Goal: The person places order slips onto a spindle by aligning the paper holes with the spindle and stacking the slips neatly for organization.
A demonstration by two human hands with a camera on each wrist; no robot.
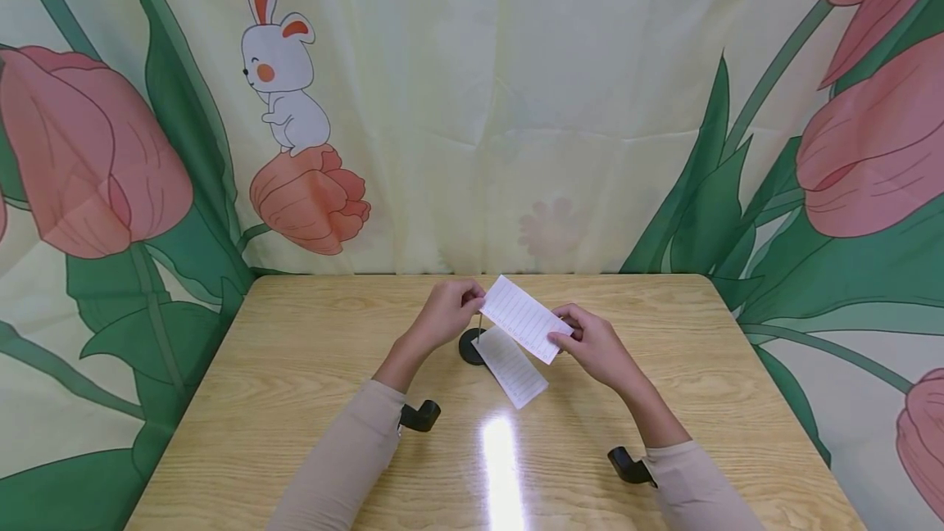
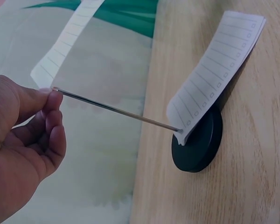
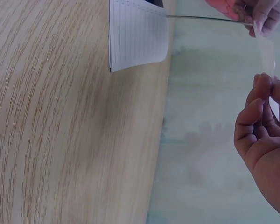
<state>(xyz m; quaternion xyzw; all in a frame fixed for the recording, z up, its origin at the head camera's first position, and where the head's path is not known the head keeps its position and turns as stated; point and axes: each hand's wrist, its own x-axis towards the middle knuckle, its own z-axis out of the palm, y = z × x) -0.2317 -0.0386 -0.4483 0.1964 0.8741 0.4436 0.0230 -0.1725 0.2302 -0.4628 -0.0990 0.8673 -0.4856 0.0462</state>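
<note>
A paper spike stands on the table, with a round black base and a thin metal rod. Low on the rod, a few lined paper slips are pierced near one end and slant out over the base. Above them, a single lined paper slip is held between both hands. My left hand pinches its corner at the rod's tip; whether the tip has pierced the paper cannot be made out. At the slip's opposite end, my right hand grips the edge between thumb and fingers.
The wood-grain table ends at a printed curtain with tulips and a rabbit. A black wrist mount sticks out from the left sleeve, another black mount from the right. Light glares on the tabletop near the front.
</note>
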